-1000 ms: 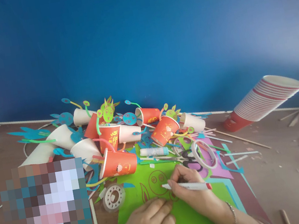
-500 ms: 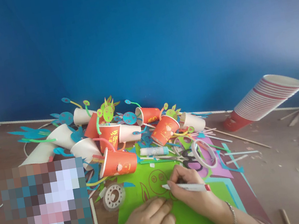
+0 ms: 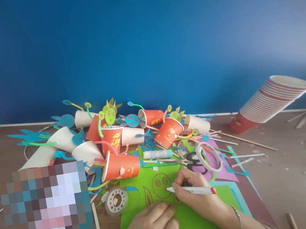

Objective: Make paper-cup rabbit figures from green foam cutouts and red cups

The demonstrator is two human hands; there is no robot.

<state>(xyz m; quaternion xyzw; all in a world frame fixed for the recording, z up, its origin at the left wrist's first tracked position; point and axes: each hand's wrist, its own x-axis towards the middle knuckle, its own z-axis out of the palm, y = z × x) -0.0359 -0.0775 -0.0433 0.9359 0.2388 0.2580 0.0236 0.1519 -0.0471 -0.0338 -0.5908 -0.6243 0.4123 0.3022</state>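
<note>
A brown surface (image 3: pixel 301 191) meets a plain blue wall (image 3: pixel 141 46) along a thin white strip (image 3: pixel 17 126). Near the wall, a stack of paper cups (image 3: pixel 271 104) leans at the right; decorated red and white cups (image 3: pixel 168 132) lie jumbled farther left. In front, green paper (image 3: pixel 195 224) lies flat, bearing a round face (image 3: pixel 161 193) drawn in red. The right hand (image 3: pixel 200 202) has its fingers closed around a white marker (image 3: pixel 199 190), tip at the face. The left hand (image 3: pixel 155 225) rests on the paper, fingers loosely together, gripping nothing.
</note>
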